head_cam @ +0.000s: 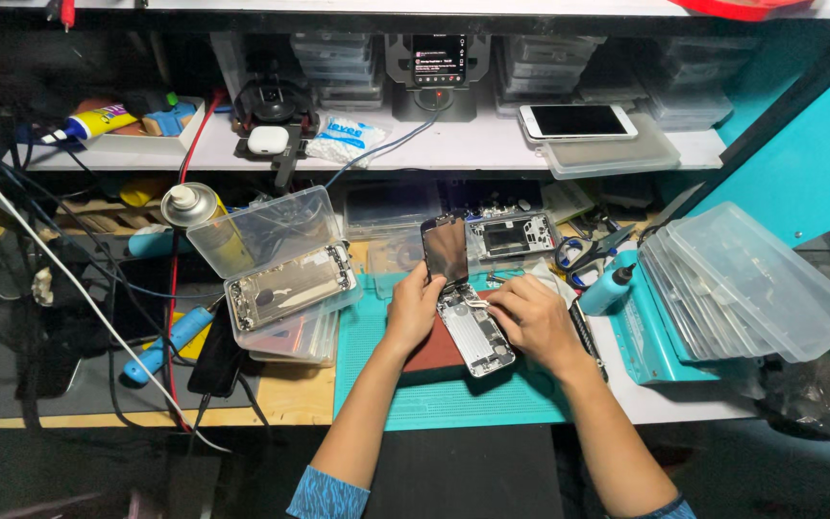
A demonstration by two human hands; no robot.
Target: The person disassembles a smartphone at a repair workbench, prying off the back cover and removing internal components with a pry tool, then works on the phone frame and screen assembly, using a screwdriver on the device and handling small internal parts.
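Observation:
An opened smartphone body [480, 338] lies on a dark red pad [434, 358] on a teal mat [377, 384]. Its dark screen panel [445, 247] stands tilted up at the phone's far end. My left hand [413, 306] holds the screen panel by its lower left edge. Over the upper part of the open body rests my right hand [528, 317], fingertips pinched on a thin metal tool or part [476, 302] inside the phone.
A clear plastic box [271, 231] holding another open phone frame [290, 285] sits left. Stacked clear lids [751, 284] lie right, beside a small blue bottle [609, 288]. A spray can [189, 205], cables and a white phone [576, 121] on the shelf surround the mat.

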